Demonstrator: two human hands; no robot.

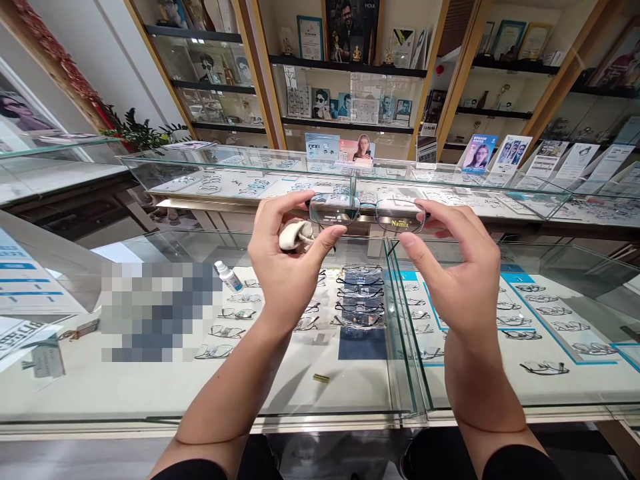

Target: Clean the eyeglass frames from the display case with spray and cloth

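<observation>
I hold a pair of rimless glasses up in front of me with both hands, lenses facing me; the right lens carries a "Namix" sticker. My left hand pinches the left lens edge between thumb and fingers. A white cloth or small white object is also tucked in that hand. My right hand pinches the right lens edge. Both hands hover above a glass display counter.
Under the counter glass lie several rows of spectacle frames, a small white bottle and a dark blue pad. A second glass counter stands behind, then wall shelves with pictures. Leaflets stand at right; a blurred patch at left.
</observation>
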